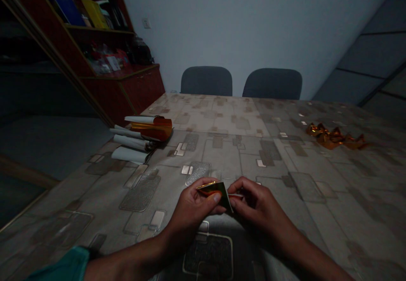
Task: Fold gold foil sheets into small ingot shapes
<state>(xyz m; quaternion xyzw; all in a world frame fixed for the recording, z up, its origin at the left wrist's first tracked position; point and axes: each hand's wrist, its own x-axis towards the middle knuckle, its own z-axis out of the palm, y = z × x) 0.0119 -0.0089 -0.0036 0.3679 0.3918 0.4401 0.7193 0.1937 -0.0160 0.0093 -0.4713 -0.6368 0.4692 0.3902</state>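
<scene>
Between my two hands, just above the near part of the table, is a small folded piece of shiny gold foil paper (pixel 224 193). My left hand (pixel 200 200) pinches its left side, with the thumb lying across the gold face. On the right side, the fingertips of my right hand (pixel 253 198) grip an edge that shows a pale underside. The paper stands partly upright with a pointed corner at the left. My right fingers hide part of its right end.
At the left of the patterned table (pixel 218 145) lie curled gold sheets with pale backs (pixel 142 137). Several folded gold paper pieces (pixel 336 137) sit at the right. Two dark chairs (pixel 206 80) stand beyond the far edge, and a red-brown cabinet (pixel 136 88) stands at the back left.
</scene>
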